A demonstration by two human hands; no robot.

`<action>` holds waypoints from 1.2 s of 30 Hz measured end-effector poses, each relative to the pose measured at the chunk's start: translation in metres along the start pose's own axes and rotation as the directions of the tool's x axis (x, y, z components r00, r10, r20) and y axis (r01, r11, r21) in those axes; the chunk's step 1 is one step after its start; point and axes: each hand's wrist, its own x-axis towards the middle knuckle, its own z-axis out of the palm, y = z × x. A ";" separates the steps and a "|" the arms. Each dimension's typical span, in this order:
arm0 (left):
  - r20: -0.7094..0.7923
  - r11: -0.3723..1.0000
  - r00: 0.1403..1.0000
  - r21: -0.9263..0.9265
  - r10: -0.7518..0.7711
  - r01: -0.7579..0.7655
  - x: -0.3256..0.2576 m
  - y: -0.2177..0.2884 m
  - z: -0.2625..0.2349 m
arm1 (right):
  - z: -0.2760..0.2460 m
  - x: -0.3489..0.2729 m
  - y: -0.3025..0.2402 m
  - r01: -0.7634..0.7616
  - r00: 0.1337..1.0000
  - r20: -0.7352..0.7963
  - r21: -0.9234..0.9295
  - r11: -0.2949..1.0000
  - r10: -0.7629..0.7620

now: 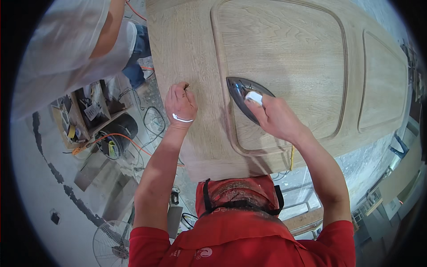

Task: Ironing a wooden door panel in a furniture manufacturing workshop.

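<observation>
Iron [239, 92], dark: on wooden panel [289, 58], tip beside left moulding [218, 44]; right hand [280, 116]: grasping its white handle [254, 97]; left hand [181, 106]: curled near panel's left edge, contents cannot be told

Before you lies the door [187, 58], stretching away to your right. The iron [239, 86] is on it, inside the larger panel [284, 49], its tip beside the left-hand molding [216, 40]. A second panel [384, 84] lies farther right. Your right hand [281, 116] is on the iron's handle; your left hand [181, 104] is left of the molding, over the door's near-left part. Beyond the door's left edge stands another person [66, 53]. Nearer you on that side are a box [110, 118], a bucket [129, 124] just beside it, and, left of your upper arm, a fan [106, 244].
</observation>
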 end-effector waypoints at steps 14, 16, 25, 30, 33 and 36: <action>0.011 1.000 1.000 0.006 -0.006 0.006 0.003 0.002 -0.002 | -0.006 0.010 0.005 -0.065 0.998 -0.011 0.122 0.990 0.067; 0.009 1.000 1.000 0.004 -0.002 0.002 0.002 0.004 0.000 | -0.010 0.018 0.005 -0.025 0.999 -0.041 0.103 0.994 0.029; 0.032 0.999 0.999 0.017 -0.034 0.033 -0.001 0.001 -0.001 | -0.016 0.014 0.011 -0.037 0.995 0.090 0.032 0.999 0.034; 0.027 1.000 0.999 0.008 -0.023 0.023 0.001 0.005 0.004 | -0.026 0.042 0.014 0.002 1.000 -0.005 0.062 0.998 -0.002; 0.031 1.000 0.999 0.022 -0.018 0.017 0.001 0.003 0.002 | -0.028 0.045 0.006 -0.039 0.999 0.023 0.051 0.998 0.037; 0.021 0.998 0.998 -0.003 -0.056 0.056 -0.001 0.003 0.000 | -0.021 0.021 0.011 0.027 0.998 0.057 0.020 0.999 -0.028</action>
